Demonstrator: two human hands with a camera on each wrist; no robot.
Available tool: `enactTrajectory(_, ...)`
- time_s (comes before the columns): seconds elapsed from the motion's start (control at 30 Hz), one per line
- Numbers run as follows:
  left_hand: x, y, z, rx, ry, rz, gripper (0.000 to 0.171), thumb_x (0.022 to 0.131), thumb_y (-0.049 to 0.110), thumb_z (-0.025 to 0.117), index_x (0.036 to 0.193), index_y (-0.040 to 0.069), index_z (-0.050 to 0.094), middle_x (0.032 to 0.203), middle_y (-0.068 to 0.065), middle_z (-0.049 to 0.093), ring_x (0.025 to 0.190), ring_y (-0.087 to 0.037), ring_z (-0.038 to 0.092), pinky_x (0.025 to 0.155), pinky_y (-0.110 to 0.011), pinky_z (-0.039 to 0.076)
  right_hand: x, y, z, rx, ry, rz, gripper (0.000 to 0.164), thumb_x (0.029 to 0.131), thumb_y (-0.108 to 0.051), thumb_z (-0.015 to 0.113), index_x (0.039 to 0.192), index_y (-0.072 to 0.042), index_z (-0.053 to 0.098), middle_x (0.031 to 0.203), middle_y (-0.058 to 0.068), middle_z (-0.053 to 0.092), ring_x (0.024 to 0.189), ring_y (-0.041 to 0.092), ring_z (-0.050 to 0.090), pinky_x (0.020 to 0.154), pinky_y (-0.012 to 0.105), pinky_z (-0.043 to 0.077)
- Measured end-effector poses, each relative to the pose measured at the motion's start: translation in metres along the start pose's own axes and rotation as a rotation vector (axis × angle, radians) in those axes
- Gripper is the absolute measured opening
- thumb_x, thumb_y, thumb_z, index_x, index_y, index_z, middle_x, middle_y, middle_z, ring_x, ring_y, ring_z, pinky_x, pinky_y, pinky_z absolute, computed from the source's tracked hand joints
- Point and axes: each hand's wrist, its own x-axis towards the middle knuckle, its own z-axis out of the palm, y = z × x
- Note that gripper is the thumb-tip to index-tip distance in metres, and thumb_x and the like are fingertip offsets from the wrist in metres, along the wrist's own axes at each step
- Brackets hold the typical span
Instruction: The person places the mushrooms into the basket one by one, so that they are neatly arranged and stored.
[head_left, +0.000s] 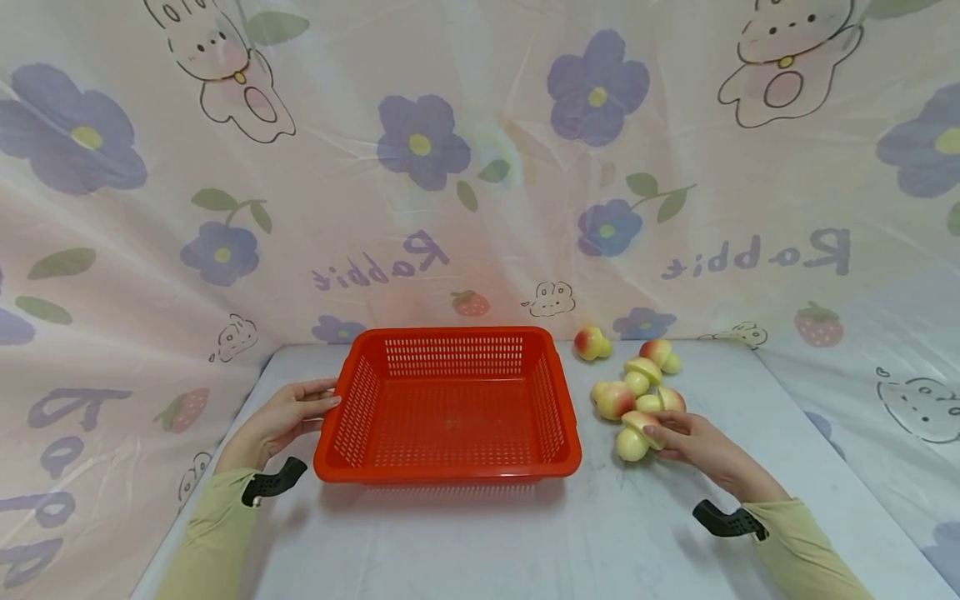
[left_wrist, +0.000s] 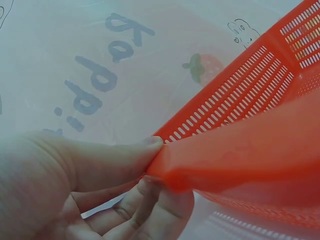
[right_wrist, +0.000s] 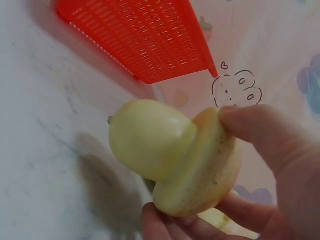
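A red perforated plastic basket (head_left: 450, 475) stands on the table with nothing in it. At its left side my left hand (head_left: 281, 421) pinches the rim, thumb on top and fingers beneath, as the left wrist view shows. To the right of the basket, my right hand (head_left: 701, 450) grips a toy mushroom (right_wrist: 150, 137) by its cap, thumb on one side and fingers on the other. This mushroom has a rounded pale-yellow stem and a yellow-red cap. In the right wrist view it appears raised above the tabletop, with a shadow below.
Several similar toy mushrooms (head_left: 615, 400) lie in a loose group just beyond my right hand; one (head_left: 592, 343) sits near the basket's far right corner. The white table (head_left: 450, 550) meets a printed curtain (head_left: 495, 208) at the back and sides.
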Motion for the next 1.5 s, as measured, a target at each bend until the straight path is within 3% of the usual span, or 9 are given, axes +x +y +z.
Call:
enactTrajectory(0.43, -0.001, -0.001, 0.005, -0.035, 0.006, -0.016, 0.064, 0.093, 0.013, 0.063, 0.144, -0.007, 0.031, 0.108, -0.006, 0.066, 0.091, -0.017, 0.066, 0.079, -0.033, 0.055, -0.003, -0.022, -0.013, 0.039, -0.024, -0.072, 0.073, 0.097, -0.034, 0.057, 0.147, 0.006, 0.020, 0.145, 0.028, 0.031, 0.122, 0.029, 0.048, 0.096, 0.041, 0.046)
enactTrajectory(0.6, 0.002, -0.002, 0.008, -0.043, 0.000, -0.020, 0.065, 0.093, 0.015, 0.064, 0.145, -0.006, 0.031, 0.108, -0.005, 0.066, 0.092, -0.017, 0.066, 0.080, -0.034, 0.055, -0.001, -0.028, -0.015, 0.043, -0.029, -0.083, 0.071, 0.097, -0.034, 0.056, 0.147, 0.004, 0.022, 0.147, 0.024, 0.029, 0.120, 0.024, 0.051, 0.096, 0.034, 0.046)
enactTrajectory(0.73, 0.003, -0.002, 0.009, -0.033, 0.006, -0.023, 0.065, 0.092, 0.016, 0.064, 0.145, -0.006, 0.032, 0.108, -0.006, 0.065, 0.092, -0.018, 0.066, 0.080, -0.034, 0.055, 0.000, -0.035, -0.014, 0.026, -0.041, -0.122, 0.068, 0.097, -0.033, 0.056, 0.146, 0.003, 0.025, 0.145, 0.025, 0.031, 0.118, 0.024, 0.053, 0.097, 0.037, 0.046)
enactTrajectory(0.93, 0.002, -0.003, 0.008, -0.033, 0.002, -0.023, 0.065, 0.093, 0.015, 0.064, 0.145, -0.006, 0.031, 0.106, -0.005, 0.065, 0.091, -0.017, 0.067, 0.080, -0.034, 0.055, 0.001, -0.057, -0.012, -0.006, -0.035, -0.151, 0.068, 0.096, -0.032, 0.058, 0.148, -0.002, 0.026, 0.141, 0.025, 0.038, 0.121, 0.030, 0.048, 0.096, 0.039, 0.046)
enactTrajectory(1.17, 0.000, -0.002, 0.008, -0.044, 0.002, -0.021, 0.065, 0.093, 0.014, 0.064, 0.145, -0.007, 0.031, 0.108, -0.005, 0.065, 0.090, -0.018, 0.067, 0.079, -0.034, 0.055, 0.011, -0.085, -0.008, 0.017, -0.050, -0.180, 0.067, 0.095, -0.032, 0.060, 0.146, -0.002, 0.028, 0.136, 0.024, 0.043, 0.115, 0.029, 0.054, 0.098, 0.042, 0.044)
enactTrajectory(1.5, 0.001, 0.004, 0.009, 0.034, 0.010, -0.041, 0.065, 0.092, 0.018, 0.065, 0.144, -0.005, 0.034, 0.107, -0.006, 0.065, 0.090, -0.019, 0.066, 0.079, -0.035, 0.055, 0.036, -0.127, 0.011, 0.004, -0.088, -0.220, 0.069, 0.090, -0.040, 0.065, 0.144, -0.009, 0.035, 0.136, 0.016, 0.045, 0.116, 0.029, 0.055, 0.096, 0.039, 0.046)
